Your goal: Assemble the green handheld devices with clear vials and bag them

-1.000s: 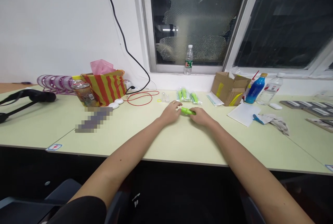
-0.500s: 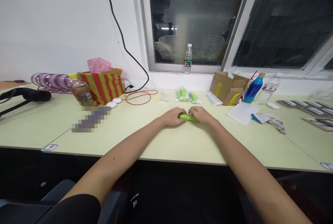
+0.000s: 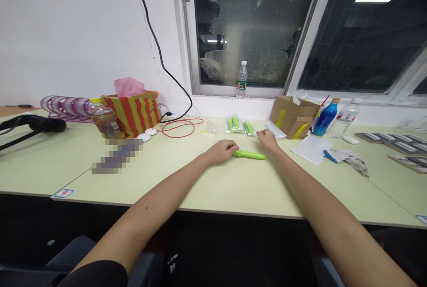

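Observation:
A bright green plastic stick-like tool (image 3: 251, 155) with a collar near its left end lies sideways just above or on the pale table. My left hand (image 3: 224, 150) is closed around its left end, thumb and fingers pinching near the collar. My right hand (image 3: 267, 139) is off the tool, behind its right end. Its fingers are bent together, and whether something small is between them is hidden. Clear packets with green pieces (image 3: 235, 123) lie behind my hands, and a smaller green packet (image 3: 248, 128) is close to my right fingertips.
At the back right stand a cardboard box (image 3: 293, 116), a blue bottle (image 3: 326, 118) and a clear bottle. White paper (image 3: 312, 149) and a crumpled glove (image 3: 350, 158) lie in front. A striped bag (image 3: 136, 113), tea bottle (image 3: 106, 120) and red cable (image 3: 178, 129) are leftward.
My right hand has let go of the green tool and moved right and slightly back, uncovering its right part. My left hand still holds the left end.

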`<state>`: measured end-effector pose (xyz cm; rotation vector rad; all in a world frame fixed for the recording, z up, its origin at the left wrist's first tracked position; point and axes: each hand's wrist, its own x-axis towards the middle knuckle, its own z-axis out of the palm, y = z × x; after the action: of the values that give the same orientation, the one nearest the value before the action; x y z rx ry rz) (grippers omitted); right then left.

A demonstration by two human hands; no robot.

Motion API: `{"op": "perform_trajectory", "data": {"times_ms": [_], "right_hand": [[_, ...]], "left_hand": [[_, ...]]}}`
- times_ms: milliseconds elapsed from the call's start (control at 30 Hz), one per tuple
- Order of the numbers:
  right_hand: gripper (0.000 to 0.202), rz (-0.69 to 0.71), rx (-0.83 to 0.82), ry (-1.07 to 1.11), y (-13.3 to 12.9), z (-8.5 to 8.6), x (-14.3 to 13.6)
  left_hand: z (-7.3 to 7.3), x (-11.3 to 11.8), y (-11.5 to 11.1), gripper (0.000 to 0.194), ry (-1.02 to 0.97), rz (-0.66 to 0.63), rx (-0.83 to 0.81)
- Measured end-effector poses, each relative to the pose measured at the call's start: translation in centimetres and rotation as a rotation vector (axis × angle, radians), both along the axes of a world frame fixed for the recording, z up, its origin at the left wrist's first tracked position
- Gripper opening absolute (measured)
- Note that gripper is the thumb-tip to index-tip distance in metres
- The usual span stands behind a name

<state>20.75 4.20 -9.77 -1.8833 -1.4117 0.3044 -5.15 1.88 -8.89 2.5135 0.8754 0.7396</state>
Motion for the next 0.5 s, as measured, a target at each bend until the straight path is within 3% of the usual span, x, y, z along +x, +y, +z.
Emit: {"op": "perform_trajectory", "data": {"times_ms": [167,300,500], "right_hand": [[0.075,-0.048,-0.109,-0.058,3.0,0.3,-1.6],[0.073,-0.069,-0.112,-0.104,3.4,-0.3,-2.7],[0.05,-0.084,0.134,0.497,3.5,-1.2,0.0]], "left_hand": [[0.1,-0.3,-0.2,0.043,-0.054,0.022,-0.021],[0.0,-0.3,-0.2,0.041,-0.078,0.022,-0.028],[-0.1,-0.1,0.1,0.04,-0.088,0.022,0.003]]}}
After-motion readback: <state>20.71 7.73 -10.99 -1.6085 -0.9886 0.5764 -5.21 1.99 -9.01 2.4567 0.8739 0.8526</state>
